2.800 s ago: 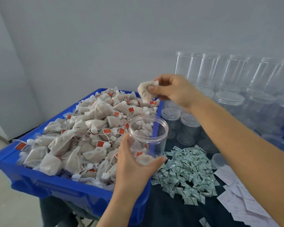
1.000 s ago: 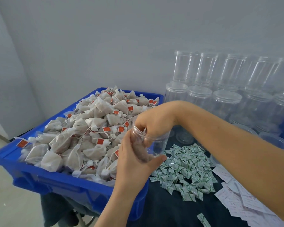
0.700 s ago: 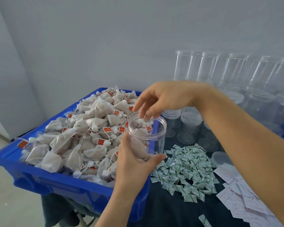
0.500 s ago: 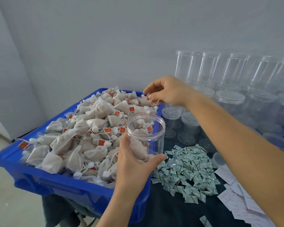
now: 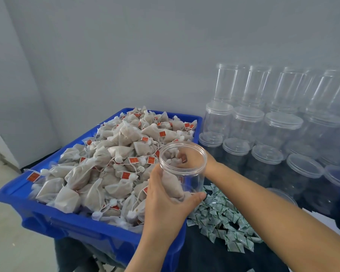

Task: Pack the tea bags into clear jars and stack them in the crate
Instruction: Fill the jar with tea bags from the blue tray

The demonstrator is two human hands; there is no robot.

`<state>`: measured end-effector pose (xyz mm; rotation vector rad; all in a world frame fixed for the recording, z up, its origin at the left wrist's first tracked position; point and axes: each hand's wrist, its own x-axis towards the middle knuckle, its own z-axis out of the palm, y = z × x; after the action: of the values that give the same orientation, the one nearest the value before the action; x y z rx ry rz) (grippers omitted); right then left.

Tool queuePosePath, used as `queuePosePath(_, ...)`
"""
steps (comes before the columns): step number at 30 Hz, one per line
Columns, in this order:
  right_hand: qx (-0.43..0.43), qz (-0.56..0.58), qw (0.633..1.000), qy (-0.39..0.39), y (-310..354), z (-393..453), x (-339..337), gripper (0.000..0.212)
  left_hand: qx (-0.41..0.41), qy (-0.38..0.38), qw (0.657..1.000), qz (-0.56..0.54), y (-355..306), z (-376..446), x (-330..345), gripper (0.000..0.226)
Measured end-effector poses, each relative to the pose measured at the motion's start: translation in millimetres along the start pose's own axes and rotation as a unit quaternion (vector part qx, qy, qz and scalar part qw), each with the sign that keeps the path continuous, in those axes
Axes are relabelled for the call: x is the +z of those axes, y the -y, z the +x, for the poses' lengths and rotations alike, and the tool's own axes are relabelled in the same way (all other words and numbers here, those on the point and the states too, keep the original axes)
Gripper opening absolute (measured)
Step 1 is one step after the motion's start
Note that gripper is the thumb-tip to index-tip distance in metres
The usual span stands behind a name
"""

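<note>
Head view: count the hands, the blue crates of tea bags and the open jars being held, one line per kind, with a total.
Hands: 2, left hand and right hand
Blue crate: 1
Held jar: 1
Total: 4

A table covered in dark cloth (image 5: 208,252) is filling the lower right of the frame. A blue crate (image 5: 71,222) heaped with tea bags is sitting at its left, small green-and-white sachets (image 5: 224,218) are lying at lower centre, lidded clear jars (image 5: 267,160) are standing at right, and white paper slips (image 5: 326,220) are lying at the right edge.

One blue crate (image 5: 71,222), two hands (image 5: 165,201)
</note>
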<state>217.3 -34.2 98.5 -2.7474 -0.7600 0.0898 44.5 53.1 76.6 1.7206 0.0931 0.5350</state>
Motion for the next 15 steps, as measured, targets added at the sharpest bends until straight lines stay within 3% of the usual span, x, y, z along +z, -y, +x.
queuePosePath(5,0.019,-0.061,0.997,0.032,2.5,10.4,3.4,0.022,0.002,0.000,1.000,-0.006,-1.9,-0.2,0.3,0.092)
queuePosePath(11,0.039,0.051,0.998,-0.024,-1.4,10.1,10.7,0.010,0.006,0.005,1.000,0.000,-0.5,-0.5,-0.8,0.087)
queuePosePath(15,-0.014,0.091,0.995,-0.031,3.6,1.2,-5.0,0.019,0.001,0.011,1.000,-0.004,-1.4,-0.4,-0.3,0.091)
